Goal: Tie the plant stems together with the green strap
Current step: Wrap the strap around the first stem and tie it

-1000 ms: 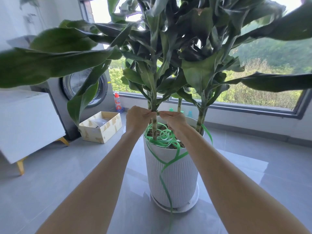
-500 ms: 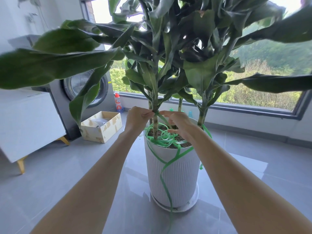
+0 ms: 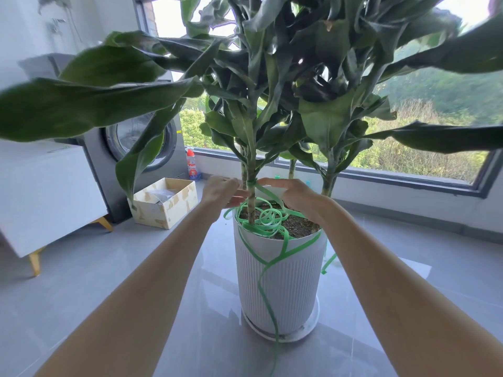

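There you are, working low at the near stem, both hands over the white pot; the green strap sits in a tight band round that stem just above the soil, its slack lying in loose coils on the earth and spilling over the near rim toward the floor; your left hand reaches in from the left with fingers stretched toward the band, blurred, so I cannot tell whether they pinch anything; your right hand lays a straight forefinger at the band while the strap runs slantwise under the palm, and whether the hidden fingers grip it I cannot tell either; only this stem looks bound, I judge, with the right stem and the far stem standing apart; so pin the band with that forefinger, draw the free length taut, and lead it right round the others at the same height; mind those coils, they could snag.
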`<state>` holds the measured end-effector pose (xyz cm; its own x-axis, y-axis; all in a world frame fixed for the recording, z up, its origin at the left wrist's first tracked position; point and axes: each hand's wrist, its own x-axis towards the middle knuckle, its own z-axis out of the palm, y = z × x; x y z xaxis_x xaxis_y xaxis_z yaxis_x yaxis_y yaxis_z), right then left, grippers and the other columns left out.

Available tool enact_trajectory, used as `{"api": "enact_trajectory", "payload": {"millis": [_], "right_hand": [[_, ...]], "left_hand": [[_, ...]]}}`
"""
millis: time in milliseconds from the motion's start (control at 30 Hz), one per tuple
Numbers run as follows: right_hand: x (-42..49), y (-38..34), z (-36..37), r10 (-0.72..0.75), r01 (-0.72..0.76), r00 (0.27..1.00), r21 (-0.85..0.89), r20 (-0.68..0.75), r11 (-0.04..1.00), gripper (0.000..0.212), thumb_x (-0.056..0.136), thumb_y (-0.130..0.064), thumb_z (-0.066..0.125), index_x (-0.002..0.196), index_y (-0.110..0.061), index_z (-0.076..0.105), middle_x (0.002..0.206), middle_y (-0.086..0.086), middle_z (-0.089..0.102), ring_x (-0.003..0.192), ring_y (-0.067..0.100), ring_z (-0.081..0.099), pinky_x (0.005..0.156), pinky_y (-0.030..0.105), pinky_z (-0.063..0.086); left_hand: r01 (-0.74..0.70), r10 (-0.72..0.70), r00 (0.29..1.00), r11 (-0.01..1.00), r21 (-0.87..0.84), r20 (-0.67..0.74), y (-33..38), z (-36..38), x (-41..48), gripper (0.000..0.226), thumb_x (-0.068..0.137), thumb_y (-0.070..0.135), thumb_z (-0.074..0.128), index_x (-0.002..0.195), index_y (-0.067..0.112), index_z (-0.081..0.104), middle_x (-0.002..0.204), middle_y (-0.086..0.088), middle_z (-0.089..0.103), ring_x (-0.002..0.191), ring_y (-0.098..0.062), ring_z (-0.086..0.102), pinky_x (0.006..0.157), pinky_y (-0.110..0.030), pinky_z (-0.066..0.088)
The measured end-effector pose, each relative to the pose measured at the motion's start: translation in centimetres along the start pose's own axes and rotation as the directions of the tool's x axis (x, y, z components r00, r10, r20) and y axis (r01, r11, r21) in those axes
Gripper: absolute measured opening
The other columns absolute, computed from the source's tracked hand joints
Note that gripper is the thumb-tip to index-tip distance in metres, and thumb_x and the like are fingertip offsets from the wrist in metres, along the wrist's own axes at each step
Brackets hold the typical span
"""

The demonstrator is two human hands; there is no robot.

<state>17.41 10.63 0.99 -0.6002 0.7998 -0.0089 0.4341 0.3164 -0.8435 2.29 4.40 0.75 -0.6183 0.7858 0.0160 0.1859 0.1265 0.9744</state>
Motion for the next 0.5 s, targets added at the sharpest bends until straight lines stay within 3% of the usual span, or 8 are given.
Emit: {"api": "enact_trajectory", "payload": {"millis": [33,67,133,200,267,500], "right_hand": [[-0.23,-0.13,-0.1,-0.002,0.002,1.0,-0.01,0.005,1.0,0.079,0.086,0.019,0.025,0.122,-0.045,0.053,0.153,0.008,0.029,0.073,0.005,0.062,0.073,0.025,0.052],[-0.37,-0.24,-0.17,-0.001,0.001,1.0,-0.025,0.014,1.0,0.08,0.084,0.02,0.024,0.126,-0.043,0.052,0.154,0.007,0.028,0.086,0.008,0.061,0.084,0.031,0.051],[-0.47,-0.35,-0.3,0.015,-0.013,1.0,-0.058,0.025,0.998,0.082,0.083,0.022,0.023,0.132,-0.038,0.049,0.154,0.006,0.026,0.116,0.021,0.054,0.104,0.041,0.04],[-0.34,-0.33,-0.38,0.029,-0.027,0.999,-0.092,0.024,0.995,0.083,0.081,0.023,0.023,0.135,-0.037,0.047,0.154,0.006,0.026,0.131,0.032,0.042,0.109,0.045,0.034],[-0.33,-0.37,-0.4,0.027,-0.024,0.999,-0.108,0.03,0.994,0.085,0.08,0.023,0.023,0.135,-0.038,0.046,0.154,0.007,0.027,0.132,0.034,0.039,0.109,0.047,0.034],[-0.93,-0.79,-0.54,0.012,-0.007,0.999,-0.116,0.037,0.993,0.083,0.082,0.024,0.022,0.136,-0.034,0.045,0.153,0.005,0.028,0.132,0.031,0.04,0.108,0.047,0.033]], "left_hand": [[0.105,-0.1,0.993,0.991,-0.079,0.066,0.27,0.07,-0.17,0.016,0.095,0.005,0.044,0.083,0.006,0.055,0.092,-0.012,0.068,0.073,-0.019,0.065,0.075,-0.03,0.053],[0.183,-0.167,0.977,0.975,-0.128,0.132,0.37,0.08,-0.27,0.019,0.095,0.004,0.042,0.079,0.009,0.051,0.093,-0.011,0.068,0.076,-0.018,0.064,0.075,-0.027,0.052],[0.277,-0.23,0.943,0.943,-0.184,0.239,0.3,0.05,-0.5,0.024,0.095,0.005,0.037,0.074,0.012,0.044,0.089,-0.005,0.07,0.083,-0.016,0.063,0.07,-0.023,0.046],[0.334,-0.258,0.917,0.913,-0.234,0.305,-0.03,0.05,-0.52,0.025,0.096,0.008,0.036,0.072,0.014,0.041,0.077,0.0,0.072,0.089,-0.015,0.061,0.071,-0.022,0.043],[0.374,-0.274,0.896,0.891,-0.258,0.35,-0.18,-0.01,-0.42,0.026,0.097,0.01,0.035,0.072,0.015,0.041,0.07,0.004,0.072,0.094,-0.016,0.059,0.074,-0.024,0.04],[0.481,-0.295,0.817,0.822,-0.304,0.495,-0.16,-0.39,-0.09,0.016,0.092,0.019,0.046,0.077,0.017,0.051,0.086,0.007,0.068,0.096,-0.013,0.054,0.089,-0.029,0.033]]}}
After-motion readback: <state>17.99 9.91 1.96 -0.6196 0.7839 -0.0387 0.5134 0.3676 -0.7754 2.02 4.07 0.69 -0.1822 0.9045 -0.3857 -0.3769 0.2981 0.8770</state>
